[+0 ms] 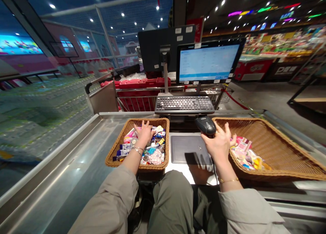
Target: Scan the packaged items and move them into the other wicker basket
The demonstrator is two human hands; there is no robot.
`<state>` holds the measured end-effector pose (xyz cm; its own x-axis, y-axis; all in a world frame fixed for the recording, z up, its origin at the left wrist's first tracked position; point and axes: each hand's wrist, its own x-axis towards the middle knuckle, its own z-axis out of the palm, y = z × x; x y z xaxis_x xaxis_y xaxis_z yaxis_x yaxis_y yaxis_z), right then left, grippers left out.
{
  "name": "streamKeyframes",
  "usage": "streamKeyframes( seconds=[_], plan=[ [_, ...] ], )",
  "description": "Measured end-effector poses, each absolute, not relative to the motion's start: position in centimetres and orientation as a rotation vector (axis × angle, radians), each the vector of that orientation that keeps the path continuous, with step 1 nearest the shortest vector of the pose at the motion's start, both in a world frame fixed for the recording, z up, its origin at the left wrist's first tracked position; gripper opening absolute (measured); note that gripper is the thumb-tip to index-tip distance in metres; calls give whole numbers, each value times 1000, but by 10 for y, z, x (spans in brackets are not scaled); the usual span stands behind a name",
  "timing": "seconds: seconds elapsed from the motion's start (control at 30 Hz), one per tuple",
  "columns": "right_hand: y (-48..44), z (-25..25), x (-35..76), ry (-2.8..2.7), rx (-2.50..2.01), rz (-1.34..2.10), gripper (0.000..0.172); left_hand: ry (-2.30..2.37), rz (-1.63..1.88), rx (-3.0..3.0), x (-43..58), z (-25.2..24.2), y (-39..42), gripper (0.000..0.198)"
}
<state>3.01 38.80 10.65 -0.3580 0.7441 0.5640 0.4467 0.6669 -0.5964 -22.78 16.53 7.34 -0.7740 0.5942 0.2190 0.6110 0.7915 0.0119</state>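
My left hand (144, 133) reaches over a wicker basket (111, 160) full of small packaged goods. Its fingers are spread and touch the packets at the far side; I cannot make out anything gripped in it. Dark blue boxes (124, 147) and a bag of pink-and-white pieces (156, 157) lie in this basket. In my right hand (219, 140) is a black barcode scanner (205, 125), its head pointing to the left and away from me, with some fingers lifted off it. A second, larger wicker basket (285, 149) stands on the right, with a few colourful packets (246, 154) at its near left end.
Between the baskets lies a flat grey pad (189, 149) on a white surface. Behind it stand a keyboard (184, 104) and a lit monitor (207, 62). A metal counter (76, 162) stretches along the left. A shopping cart (137, 102) with red crates is beyond.
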Motion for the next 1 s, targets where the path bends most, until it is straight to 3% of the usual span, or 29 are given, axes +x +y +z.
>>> streamKeyframes(
  seconds=[0.2,0.5,0.73,1.0],
  plan=[
    [388,106,30,-2019,-922,422,37,-2779,3,-944,-219,70,167,58],
    [391,103,30,-2025,-904,424,34,-2803,3,-989,-214,74,171,31],
    [392,103,31,-1997,-899,420,36,-2733,-97,-997,-219,74,170,22],
    [389,104,32,-2024,-846,313,24,-2496,-184,-959,-208,103,183,24]
  ],
)
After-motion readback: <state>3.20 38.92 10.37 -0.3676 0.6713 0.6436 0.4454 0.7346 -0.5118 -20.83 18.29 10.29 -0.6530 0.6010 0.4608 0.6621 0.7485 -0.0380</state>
